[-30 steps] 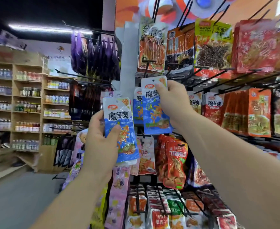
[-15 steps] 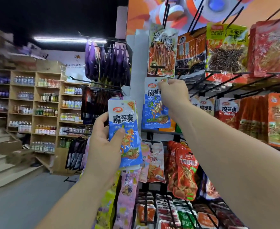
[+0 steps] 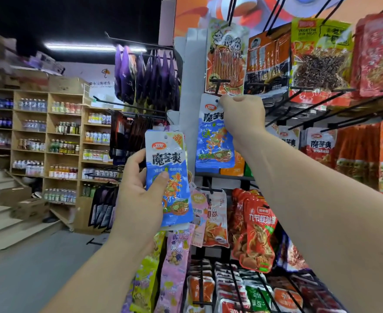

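Observation:
My left hand (image 3: 140, 195) grips a blue snack packet (image 3: 169, 177) by its left edge, thumb across the front, held upright in front of the rack. My right hand (image 3: 242, 116) pinches the top of a second blue snack packet (image 3: 215, 141) of the same kind, up against the black display hook (image 3: 218, 83) on the rack. The packet's hanging hole sits just by my fingertips, below the hook's end. Whether the packet hangs on a hook I cannot tell.
The wire rack (image 3: 321, 105) carries many hanging snack packets on black hooks that jut toward me: orange and red ones to the right, purple bags (image 3: 145, 73) upper left. Wooden shelves of bottles (image 3: 50, 143) line the far left wall, with steps (image 3: 1, 218) and cardboard boxes below.
My right hand has lifted its blue packet higher toward the hook on the rack. The left hand keeps its packet in much the same place. My head has turned slightly to the left.

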The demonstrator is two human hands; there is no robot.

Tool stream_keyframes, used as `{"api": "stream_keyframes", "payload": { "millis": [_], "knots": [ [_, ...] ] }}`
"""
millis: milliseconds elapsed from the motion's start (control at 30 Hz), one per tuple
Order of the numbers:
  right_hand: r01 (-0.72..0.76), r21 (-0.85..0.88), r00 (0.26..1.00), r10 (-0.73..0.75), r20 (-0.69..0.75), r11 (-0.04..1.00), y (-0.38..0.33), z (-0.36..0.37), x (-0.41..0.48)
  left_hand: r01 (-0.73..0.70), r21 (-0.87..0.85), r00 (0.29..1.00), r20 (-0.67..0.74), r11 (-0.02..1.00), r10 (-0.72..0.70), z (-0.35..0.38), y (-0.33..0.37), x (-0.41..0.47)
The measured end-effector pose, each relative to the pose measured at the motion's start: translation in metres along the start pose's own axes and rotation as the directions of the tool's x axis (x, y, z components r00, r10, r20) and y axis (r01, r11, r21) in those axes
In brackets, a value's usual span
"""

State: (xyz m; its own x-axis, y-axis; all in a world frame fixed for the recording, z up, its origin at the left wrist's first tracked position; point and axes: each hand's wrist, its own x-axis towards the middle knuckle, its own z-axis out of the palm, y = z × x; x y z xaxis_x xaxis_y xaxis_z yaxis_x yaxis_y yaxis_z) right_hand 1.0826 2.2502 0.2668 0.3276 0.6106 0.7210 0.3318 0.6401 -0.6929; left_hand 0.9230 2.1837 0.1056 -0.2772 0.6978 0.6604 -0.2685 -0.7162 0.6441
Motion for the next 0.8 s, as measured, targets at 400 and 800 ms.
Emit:
{"api": "stream_keyframes", "payload": {
  "millis": [400, 800],
  "knots": [
    [0.059, 0.056, 0.998, -0.059, 0.009, 0.997, -0.001, 0.002, 0.006, 0.018, 0.016, 1.000, -0.006, 1.000, -0.018, -0.009, -0.010, 0.002],
    [0.088, 0.144, 0.990, -0.102, 0.094, 0.986, 0.011, -0.006, 0.010, 0.016, 0.015, 1.000, 0.010, 1.000, -0.016, -0.006, -0.016, 0.003]
  ]
}}
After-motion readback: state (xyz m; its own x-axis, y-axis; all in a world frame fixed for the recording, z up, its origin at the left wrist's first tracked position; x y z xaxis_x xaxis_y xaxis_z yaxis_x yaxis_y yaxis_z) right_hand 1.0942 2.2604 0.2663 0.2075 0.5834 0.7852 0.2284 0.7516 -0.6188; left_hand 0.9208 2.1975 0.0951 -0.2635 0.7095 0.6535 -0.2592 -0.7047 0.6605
